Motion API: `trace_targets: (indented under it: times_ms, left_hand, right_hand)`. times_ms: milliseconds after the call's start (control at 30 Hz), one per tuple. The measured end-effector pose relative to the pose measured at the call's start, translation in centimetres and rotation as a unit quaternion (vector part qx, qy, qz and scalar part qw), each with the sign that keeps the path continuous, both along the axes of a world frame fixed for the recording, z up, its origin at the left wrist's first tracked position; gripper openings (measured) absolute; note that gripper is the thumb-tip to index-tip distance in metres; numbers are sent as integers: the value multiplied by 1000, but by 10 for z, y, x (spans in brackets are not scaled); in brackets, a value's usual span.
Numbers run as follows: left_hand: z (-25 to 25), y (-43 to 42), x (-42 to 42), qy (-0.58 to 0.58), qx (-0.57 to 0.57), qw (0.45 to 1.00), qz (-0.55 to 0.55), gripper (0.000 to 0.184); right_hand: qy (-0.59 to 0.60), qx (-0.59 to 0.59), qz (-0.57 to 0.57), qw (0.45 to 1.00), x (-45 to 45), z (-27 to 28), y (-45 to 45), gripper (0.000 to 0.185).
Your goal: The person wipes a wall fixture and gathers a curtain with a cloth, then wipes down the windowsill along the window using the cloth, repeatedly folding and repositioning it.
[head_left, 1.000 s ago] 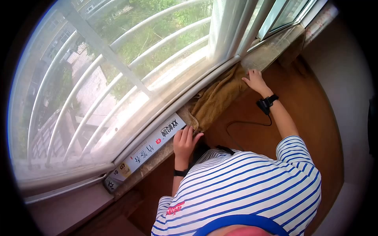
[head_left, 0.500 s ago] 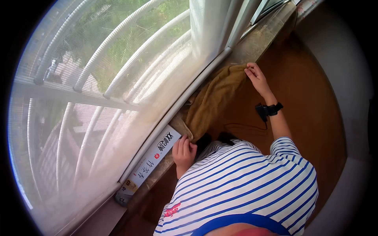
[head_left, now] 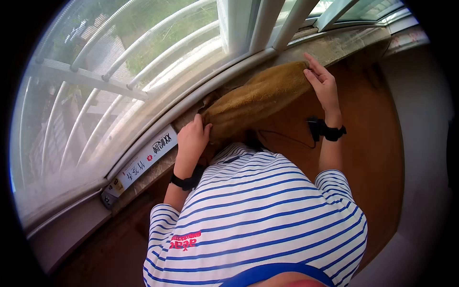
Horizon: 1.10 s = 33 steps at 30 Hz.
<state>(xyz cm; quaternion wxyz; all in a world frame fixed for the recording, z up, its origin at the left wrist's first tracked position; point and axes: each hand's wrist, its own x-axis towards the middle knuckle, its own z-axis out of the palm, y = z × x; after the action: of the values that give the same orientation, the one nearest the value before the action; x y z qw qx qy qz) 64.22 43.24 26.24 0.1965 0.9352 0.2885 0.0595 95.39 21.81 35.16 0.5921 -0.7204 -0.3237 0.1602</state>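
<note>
A brown cloth point(head_left: 258, 93) is stretched lengthwise between my two hands, along the stone windowsill. My left hand point(head_left: 192, 138) pinches its near left end, thumb and fingers closed on the fabric. At the far right end, my right hand point(head_left: 323, 83) grips the other edge between thumb and fingers. The cloth sags over the sill's front edge, and its underside is hidden. Close to my left hand, a long white box point(head_left: 143, 160) with dark Chinese characters lies on the sill.
The window point(head_left: 143, 48) with curved white bars outside runs along the left, its frame point(head_left: 191, 103) bordering the windowsill point(head_left: 344, 45). Below the sill is a brown wooden floor point(head_left: 363, 124). Black straps with a small device and a cable point(head_left: 287, 138) are at my wrists.
The cloth has been pulled out flatter and wider between my hands. My left hand has moved left and up along with its end; the view has turned a little.
</note>
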Motion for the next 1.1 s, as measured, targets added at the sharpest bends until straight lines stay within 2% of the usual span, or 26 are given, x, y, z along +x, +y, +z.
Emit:
trace_targets:
  times_ms: [33,100,133,167,200,267,300,333,367,433,467,500,567,633,700,767,833,900,967,1000,1033,1067,1100]
  left_hand:
    - [1,-2,-2,5,1,1000,14,30]
    - [10,-5,-5,-107,-132,985,-15,23]
    - [23,-6,-8,-111,-234,966,2,17]
    - [32,-4,-16,-109,-228,967,15,17]
    - [36,1,-23,-186,-289,938,40,18]
    - [56,11,-37,-317,-407,853,79,18]
    - [66,16,-43,-368,-416,828,76,16]
    - [78,20,-45,-402,-408,816,78,17]
    - [93,22,-48,-428,-401,806,80,18]
    - [120,26,-49,-474,-315,821,50,20]
    - [137,24,-45,-490,-296,815,89,22]
    - [141,28,-50,-471,-267,835,97,24]
    - [151,29,-50,-492,-232,833,102,32]
    - [148,39,-53,-495,-248,823,131,30]
    - [146,50,-56,-415,-180,887,91,20]
    - [149,47,-56,-403,-157,894,119,14]
    - [156,27,-70,-297,39,948,108,14]
    - [153,25,-87,-334,40,941,29,12]
    - [153,21,-90,-420,-144,896,10,12]
    - [149,18,-92,-415,-151,897,13,12]
    - [142,16,-94,-410,-199,887,75,12]
    - [136,15,-94,-403,-245,871,138,12]
    - [130,15,-85,-396,-241,869,173,13]
  right_hand:
    - [7,12,22,1000,2,5,-7,44]
    - [20,-8,66,998,10,17,-21,50]
    - [35,8,105,994,12,24,-26,54]
    - [50,24,143,988,12,27,-27,58]
    - [40,49,180,982,13,30,-29,62]
    - [-3,44,183,982,9,43,-25,60]
    - [-42,39,177,983,10,51,-24,58]
    - [-104,34,160,981,13,60,-23,49]
    - [-100,36,163,981,17,65,-23,49]
    - [-134,68,132,980,26,75,-23,37]
    - [-179,68,104,976,22,81,-19,28]
    - [-178,67,111,975,21,84,-16,28]
    - [-266,51,80,959,21,83,-5,25]
    - [-289,25,60,955,22,79,10,25]
    - [-294,-28,24,955,17,74,20,25]
    - [-272,-53,13,961,16,75,26,22]
    - [-377,-17,44,925,16,75,19,16]
    - [-397,2,63,916,13,86,10,13]
    - [-383,46,84,919,1,99,3,12]
    - [-284,22,111,952,-3,99,-4,16]
    - [-278,16,112,954,0,95,-8,16]
    - [-269,-73,88,956,8,89,-9,19]
    - [-258,-161,64,951,15,81,-7,21]
